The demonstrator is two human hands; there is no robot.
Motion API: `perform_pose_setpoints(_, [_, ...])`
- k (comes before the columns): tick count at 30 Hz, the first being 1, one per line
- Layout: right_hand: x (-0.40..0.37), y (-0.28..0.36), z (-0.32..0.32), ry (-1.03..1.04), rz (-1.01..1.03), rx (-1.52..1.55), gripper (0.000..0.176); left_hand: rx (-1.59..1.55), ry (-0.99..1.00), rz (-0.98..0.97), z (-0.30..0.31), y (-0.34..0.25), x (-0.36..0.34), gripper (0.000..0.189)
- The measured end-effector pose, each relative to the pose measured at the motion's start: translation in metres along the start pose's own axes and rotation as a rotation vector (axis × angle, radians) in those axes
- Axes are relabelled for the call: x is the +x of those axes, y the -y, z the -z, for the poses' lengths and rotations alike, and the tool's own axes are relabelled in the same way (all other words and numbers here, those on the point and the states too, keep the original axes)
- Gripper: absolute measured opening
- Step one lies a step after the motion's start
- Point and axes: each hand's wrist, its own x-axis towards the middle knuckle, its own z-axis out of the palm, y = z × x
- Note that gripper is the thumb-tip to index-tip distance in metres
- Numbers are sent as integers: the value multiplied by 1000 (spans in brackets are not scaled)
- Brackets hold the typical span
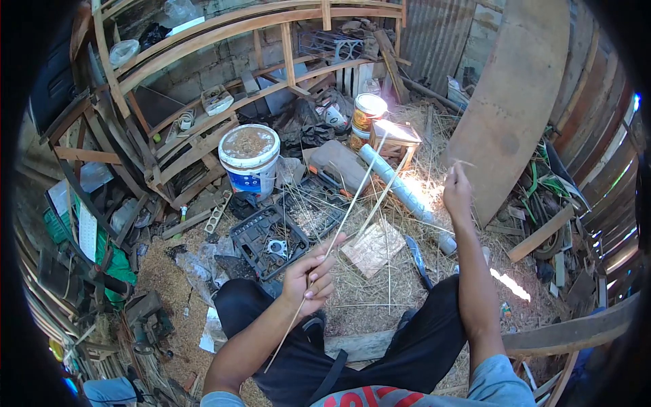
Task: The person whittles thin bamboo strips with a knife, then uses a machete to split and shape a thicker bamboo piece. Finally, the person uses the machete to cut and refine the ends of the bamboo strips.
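My left hand (310,279) is closed around a long, thin bamboo strip (352,203). The strip slants from above my lap up toward the small wooden stool. A second pale strip (381,200) runs beside it, its lower end near my left fingertips. My right hand (458,188) is raised at the right with fingers pinched. A short, thin pale sliver (464,163) shows at those fingertips. Between my feet and the stool lies a flat wooden block (373,247). Just right of it rests a large knife (419,263) on the straw-littered ground.
A white bucket (249,159) stands at the left behind an open tool case (271,237). A grey pipe (407,190) lies by the small wooden stool (397,132). A large brown board (512,102) leans at the right. Wooden framing (224,37) spans the back.
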Motion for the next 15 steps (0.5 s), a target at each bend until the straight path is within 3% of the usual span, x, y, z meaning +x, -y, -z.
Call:
perform_pose_setpoints(2, [-18, 47, 3, 189, 50, 203, 41, 12, -48, -58, 2, -3, 4, 55])
perform_pose_setpoints(4, [-26, 146, 44, 723, -195, 278, 39, -8, -76, -73, 2, -5, 7, 55])
perform_pose_setpoints(5, [-43, 159, 44, 744, 47, 474, 42, -29, -83, -77, 2, -5, 8, 55])
perform_pose_setpoints(7, [-66, 191, 46, 761, 473, 522, 61, -57, -126, -78, 3, -4, 10, 55])
perform_pose_setpoints(10, [-69, 209, 60, 957, 531, 457, 63, -33, -102, -79, -3, -2, 11, 55])
perform_pose_setpoints(15, [-70, 200, 56, 878, 623, 344, 66, -45, -106, -54, -2, -3, 13, 55])
